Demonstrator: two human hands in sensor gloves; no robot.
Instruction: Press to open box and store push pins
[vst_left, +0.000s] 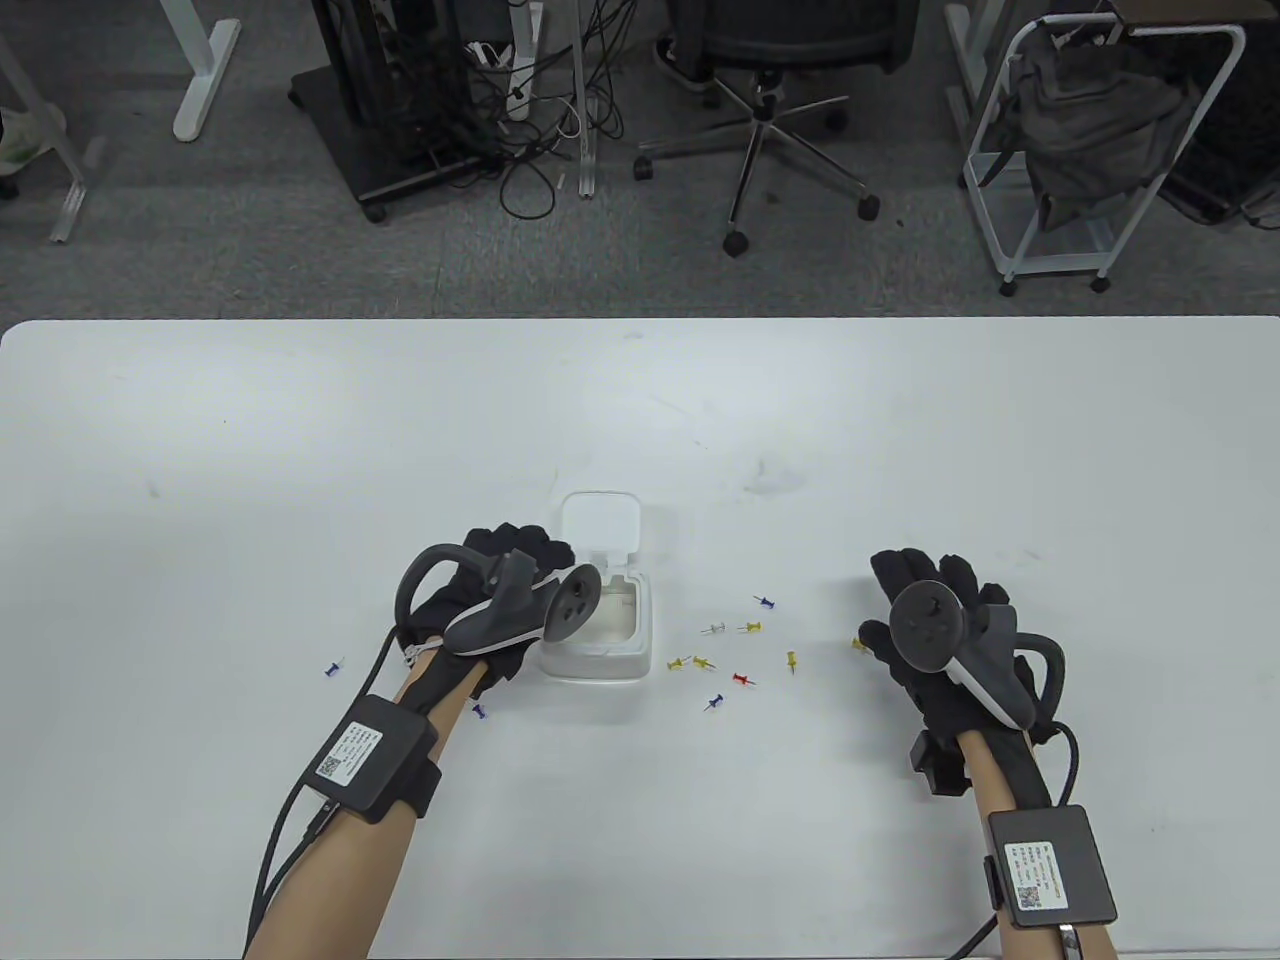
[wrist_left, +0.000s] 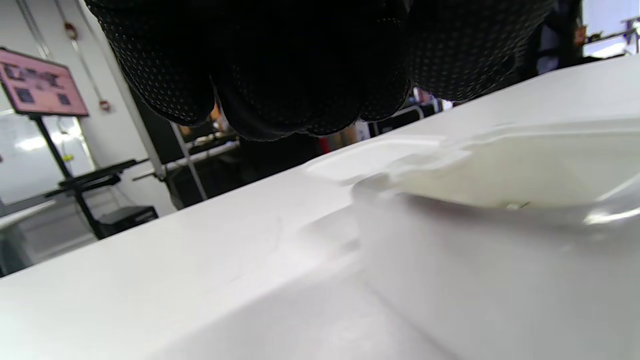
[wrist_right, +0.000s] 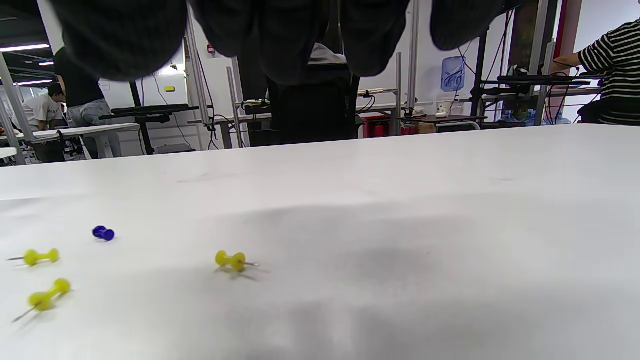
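Note:
The small white box (vst_left: 598, 640) stands mid-table with its lid (vst_left: 600, 520) flipped open toward the far side. My left hand (vst_left: 520, 548) is at the box's left side with its fingers over the far-left corner. In the left wrist view its fingertips (wrist_left: 295, 100) hang bunched above the box (wrist_left: 500, 260) and hold nothing. Several push pins lie right of the box, among them a blue one (vst_left: 765, 602), a red one (vst_left: 743, 680) and a yellow one (vst_left: 791, 660). My right hand (vst_left: 915, 578) is open and empty, palm down, beside a yellow pin (vst_left: 858, 645), which also shows in the right wrist view (wrist_right: 231, 261).
Two blue pins lie apart on the left: one (vst_left: 334, 668) left of my left wrist, one (vst_left: 479, 711) under my left forearm. The table (vst_left: 300, 450) is white. Beyond its far edge stand an office chair (vst_left: 770, 90) and a white trolley (vst_left: 1100, 140).

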